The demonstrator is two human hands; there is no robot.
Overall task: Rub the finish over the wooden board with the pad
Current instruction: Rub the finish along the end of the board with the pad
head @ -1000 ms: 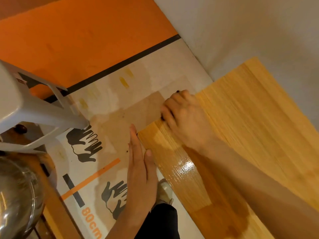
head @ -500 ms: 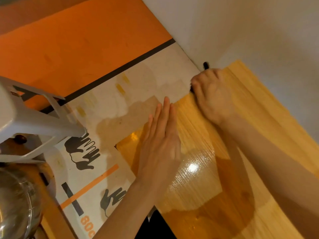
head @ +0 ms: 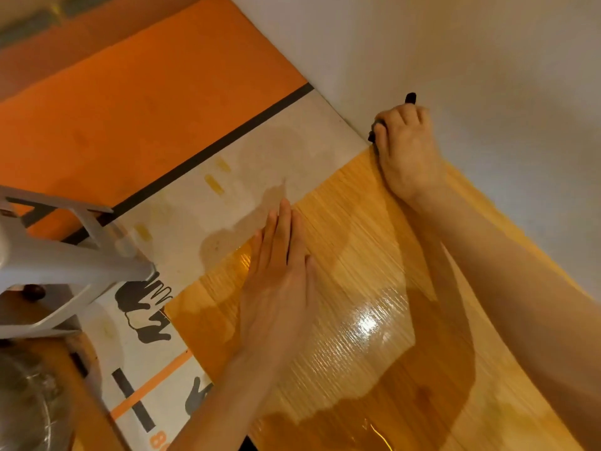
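Right hand (head: 406,148) fingers grip a dark pad (head: 410,98) at the wooden board (head: 357,255) corner; left hand (head: 279,281) presses flat, fingers straight.

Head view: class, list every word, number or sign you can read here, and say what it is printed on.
"8", in orange, cut off by the bottom edge: on the white sheet under the board.
Black hand-shaped signs, no words: on the same sheet.
Nothing else readable.
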